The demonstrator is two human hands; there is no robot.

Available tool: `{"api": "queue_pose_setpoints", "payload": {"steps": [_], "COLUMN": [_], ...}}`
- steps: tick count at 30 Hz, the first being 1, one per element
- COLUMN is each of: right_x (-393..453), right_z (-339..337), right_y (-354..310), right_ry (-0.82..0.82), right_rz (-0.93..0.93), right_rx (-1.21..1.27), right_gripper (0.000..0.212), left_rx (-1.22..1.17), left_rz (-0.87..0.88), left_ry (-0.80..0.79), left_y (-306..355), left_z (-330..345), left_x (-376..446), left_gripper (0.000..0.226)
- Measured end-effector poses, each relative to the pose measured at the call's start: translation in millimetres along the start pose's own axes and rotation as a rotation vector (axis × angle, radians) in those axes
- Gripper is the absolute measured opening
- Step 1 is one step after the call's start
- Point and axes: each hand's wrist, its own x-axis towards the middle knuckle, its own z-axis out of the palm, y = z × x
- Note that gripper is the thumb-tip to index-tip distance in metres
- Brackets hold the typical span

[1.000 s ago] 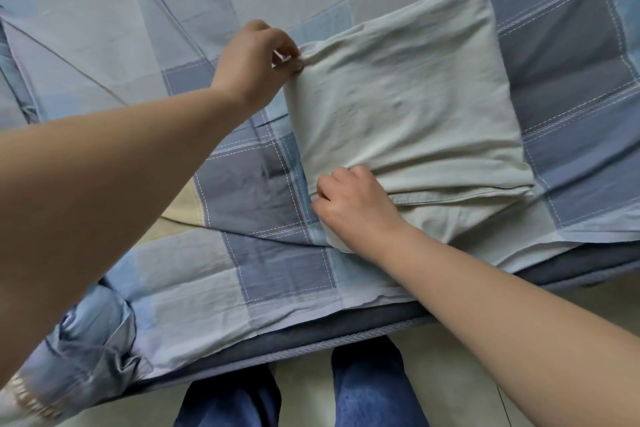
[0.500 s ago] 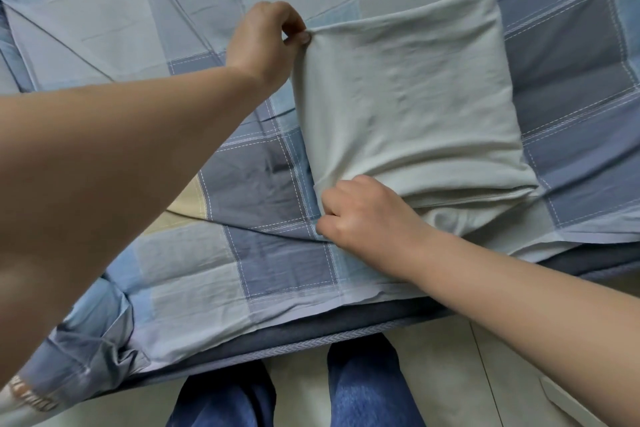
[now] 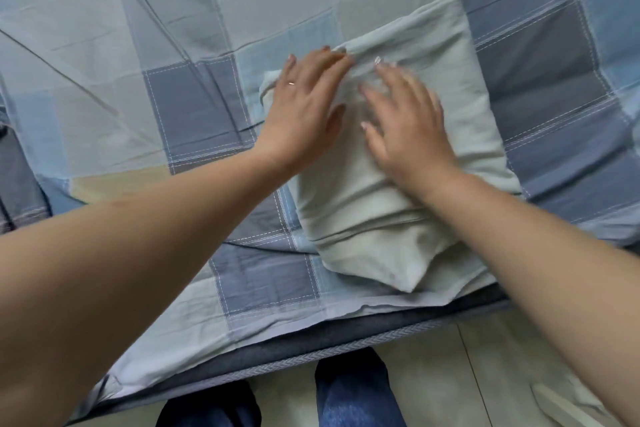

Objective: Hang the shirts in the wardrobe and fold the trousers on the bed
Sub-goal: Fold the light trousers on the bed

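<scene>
One folded trousers, long axis near-to-far.

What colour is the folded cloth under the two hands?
The folded cotton trousers are a pale grey-green, plain with no pattern, seen best in the head view.

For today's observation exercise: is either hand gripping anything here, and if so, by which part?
Nothing is gripped. The left hand and right hand lie flat, fingers straight, on top of the folded trousers.
</scene>
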Motion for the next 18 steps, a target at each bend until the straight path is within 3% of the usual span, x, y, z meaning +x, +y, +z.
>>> {"api": "queue_pose_setpoints", "payload": {"steps": [3, 5, 8, 11, 13, 15, 18], "right_x": [30, 41, 33, 11, 0, -14, -43], "right_z": [7, 12, 13, 9, 6, 6, 18], "right_y": [33, 62, 103, 120, 108, 83, 58], "right_ry": [-0.169, -0.238, -0.247, -0.223, -0.152, -0.129, -0.147], "right_rz": [-0.066, -0.065, 0.138, 0.352, 0.263, 0.043, -0.164], "right_rx": [-0.207, -0.324, -0.366, -0.273, -0.243, -0.197, -0.175], "right_gripper": [0.062, 0.072, 0.080, 0.082, 0.081, 0.081, 0.072], "left_rx": [0.167, 0.297, 0.295, 0.260, 0.241, 0.211, 0.156], "left_rz": [0.062, -0.082, -0.434, -0.521, -0.458, -0.296, -0.069], "left_ry": [-0.158, -0.232, -0.260, -0.256, -0.192, -0.158, -0.197], "left_y": [-1, -16, -42, -43, -27, 5, 52], "left_z": [18, 28, 29, 22, 20, 24, 44], "left_x": [10, 17, 9, -7, -15, -28, -58], "left_gripper": [0.064, 0.077, 0.084, 0.084, 0.083, 0.081, 0.075]}}
